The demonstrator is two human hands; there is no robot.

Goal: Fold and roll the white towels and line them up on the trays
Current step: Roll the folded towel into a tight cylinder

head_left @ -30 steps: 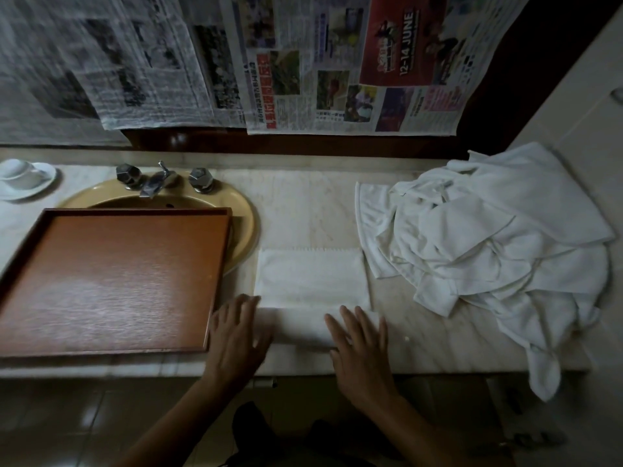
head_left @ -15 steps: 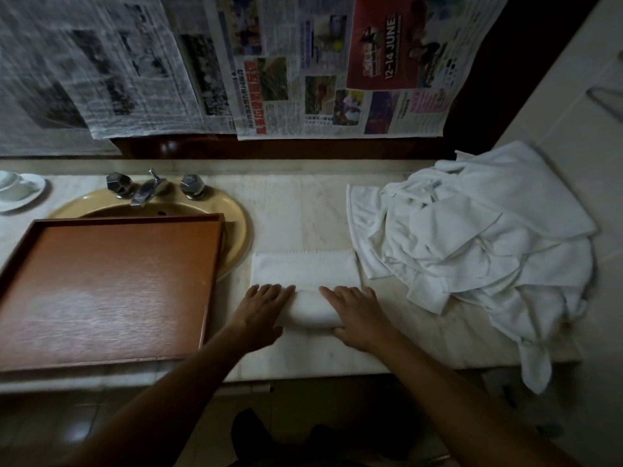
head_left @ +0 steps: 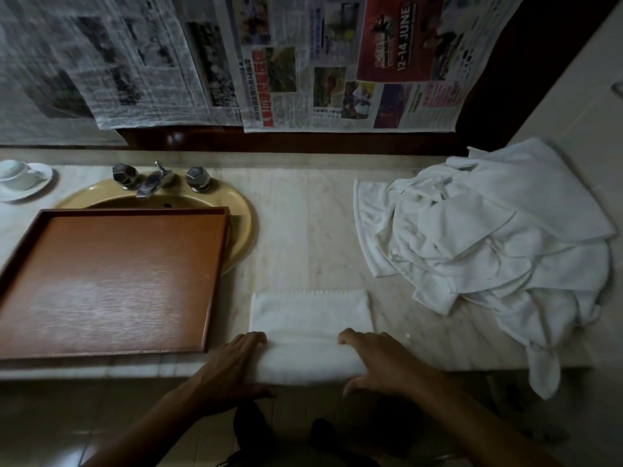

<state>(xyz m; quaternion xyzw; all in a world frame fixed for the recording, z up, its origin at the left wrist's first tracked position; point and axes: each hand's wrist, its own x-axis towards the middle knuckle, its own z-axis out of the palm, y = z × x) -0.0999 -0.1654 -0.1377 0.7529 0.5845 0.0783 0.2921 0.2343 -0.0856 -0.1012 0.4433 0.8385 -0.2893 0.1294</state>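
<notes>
A white towel (head_left: 310,313) lies on the marble counter, its near part wound into a thick roll (head_left: 303,360) at the counter's front edge. My left hand (head_left: 232,365) grips the roll's left end, fingers on top and thumb underneath. My right hand (head_left: 381,362) grips the right end the same way. The towel's flat far part stretches away from the roll. A brown wooden tray (head_left: 20,237) with nothing on it sits to the left, partly over the sink. A heap of unfolded white towels (head_left: 499,237) lies to the right.
A yellow sink (head_left: 241,210) with a chrome tap (head_left: 151,182) is behind the tray. A white cup on a saucer (head_left: 20,176) stands far left. Newspaper sheets (head_left: 303,62) hang on the back wall. One towel (head_left: 542,369) from the heap droops over the counter's front edge.
The towel and its roll have come back toward the counter's front edge. My hands went from pressing on top of the roll to gripping its two ends.
</notes>
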